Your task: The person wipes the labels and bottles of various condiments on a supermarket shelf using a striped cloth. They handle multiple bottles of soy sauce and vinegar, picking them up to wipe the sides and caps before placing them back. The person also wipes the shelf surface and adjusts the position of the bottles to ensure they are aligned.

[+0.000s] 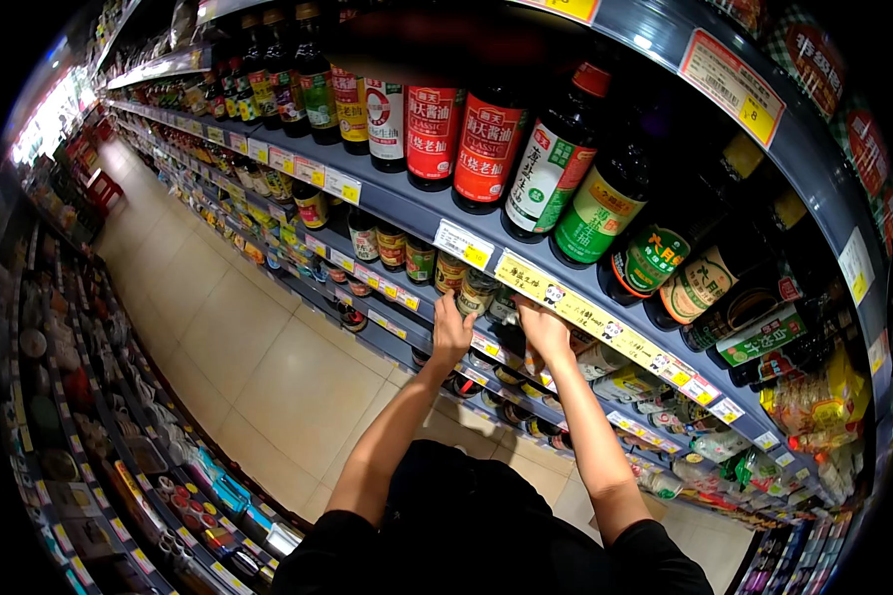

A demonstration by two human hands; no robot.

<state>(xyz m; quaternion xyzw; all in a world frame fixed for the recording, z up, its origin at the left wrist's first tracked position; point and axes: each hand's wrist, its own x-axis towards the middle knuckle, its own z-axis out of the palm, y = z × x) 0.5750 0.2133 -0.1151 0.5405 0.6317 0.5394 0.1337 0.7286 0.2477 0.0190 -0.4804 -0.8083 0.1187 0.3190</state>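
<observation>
My left hand [452,327] is at the front of the second shelf, fingers and thumb against the lower left part of a glass bottle or jar [478,291] with a pale label. Whether it grips it I cannot tell. Beside it on the left stands another labelled bottle or jar [450,272]. My right hand [543,327] reaches in under the upper shelf's edge, right of a dark bottle [503,303] with a green label. The shelf edge and a yellow handwritten price strip [595,309] hide part of this hand, so its grip is not visible.
Soy sauce bottles [491,145] line the upper shelf [409,204], just above my hands. Packaged goods [818,401] fill the shelves to the right. A facing shelf rack [130,476] stands across the tiled floor [290,387]. A red stool [104,187] is far down the aisle.
</observation>
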